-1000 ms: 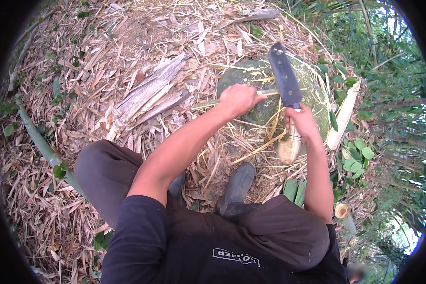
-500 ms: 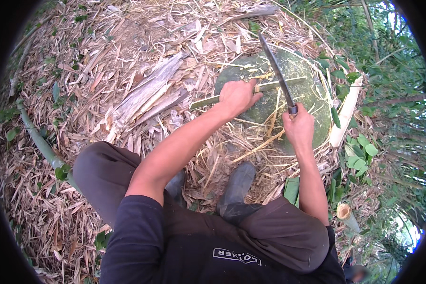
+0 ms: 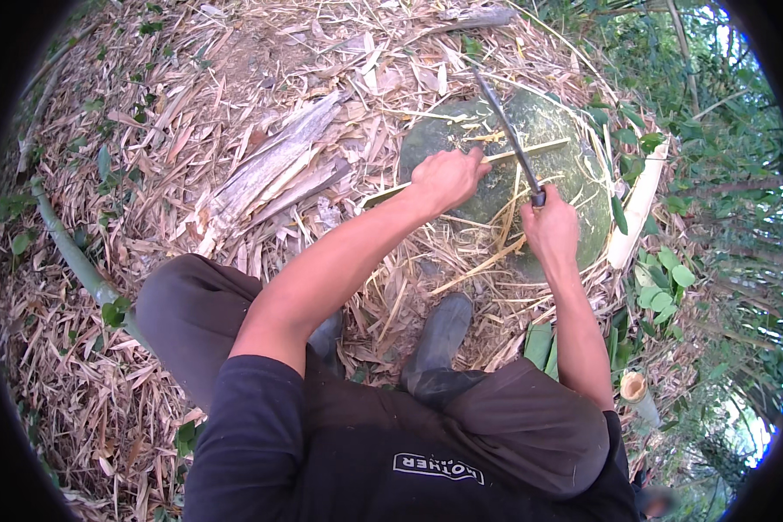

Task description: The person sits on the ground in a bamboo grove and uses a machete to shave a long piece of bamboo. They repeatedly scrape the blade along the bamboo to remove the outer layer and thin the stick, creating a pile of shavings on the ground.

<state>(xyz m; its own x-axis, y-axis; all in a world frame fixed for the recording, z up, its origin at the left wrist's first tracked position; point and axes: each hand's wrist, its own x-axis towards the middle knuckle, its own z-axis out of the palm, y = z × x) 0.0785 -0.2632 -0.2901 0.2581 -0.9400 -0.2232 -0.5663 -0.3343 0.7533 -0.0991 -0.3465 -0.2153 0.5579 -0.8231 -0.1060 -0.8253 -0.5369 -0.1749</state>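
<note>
My left hand point(image 3: 448, 178) is closed around the middle of a narrow split bamboo strip point(image 3: 539, 149), which lies slantwise over a mossy green rock point(image 3: 583, 222). One end of the strip sticks out left of my wrist, the other out to the right. In my right hand point(image 3: 552, 228) is the dark handle of a long machete point(image 3: 506, 126). Its blade points up and away to the left and crosses over the strip just right of my left fingers. Pale shavings point(image 3: 506, 222) lie scattered on the rock and hang off its near side.
A weathered piece of split wood point(image 3: 274, 165) lies left of the rock. Right of it rests a pale bamboo piece point(image 3: 639, 209), and nearer me a cut bamboo end point(image 3: 635, 389). A green bamboo pole point(image 3: 71, 252) lies far left. Dry leaves cover the ground; my boots point(image 3: 444, 335) stand before the rock.
The strip has turned in my left hand, showing a thinner edge. My left hand has shifted slightly right, while the machete keeps nearly the same slant.
</note>
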